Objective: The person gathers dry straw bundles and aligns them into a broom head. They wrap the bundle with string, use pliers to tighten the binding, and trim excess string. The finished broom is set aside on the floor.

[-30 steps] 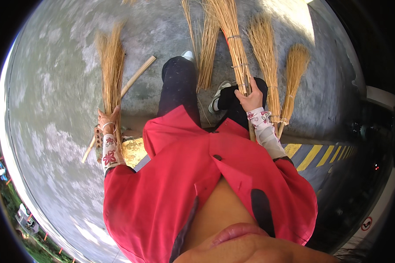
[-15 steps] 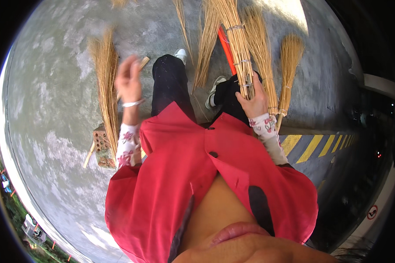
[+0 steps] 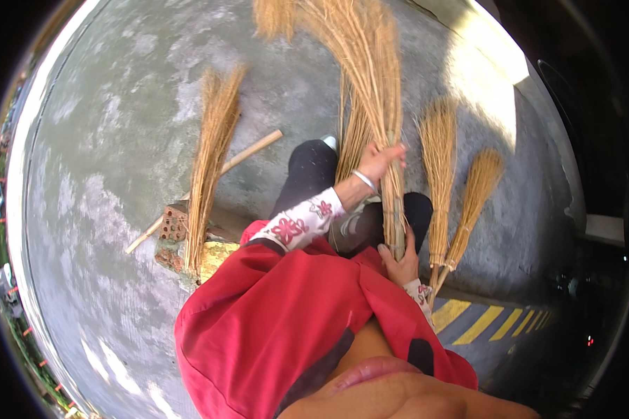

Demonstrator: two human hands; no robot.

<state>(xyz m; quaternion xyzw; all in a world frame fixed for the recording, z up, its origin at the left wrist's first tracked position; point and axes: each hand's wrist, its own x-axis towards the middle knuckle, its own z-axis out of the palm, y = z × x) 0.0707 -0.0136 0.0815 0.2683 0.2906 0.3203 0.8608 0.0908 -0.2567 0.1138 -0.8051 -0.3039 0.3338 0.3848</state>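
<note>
Head view: left hand (image 3: 379, 162) and right hand (image 3: 400, 260) both grip the straw broom bundle (image 3: 379, 105) between them.

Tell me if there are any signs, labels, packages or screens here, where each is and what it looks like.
Hazard stripes: the only marking, painted on the kerb at lower right, slanted yellow and dark bars.
Packages, labels, screens: none to be seen.
Nearest to the stripes: two straw brooms lying on the concrete, beside the bundle held by the left hand and right hand.
</note>
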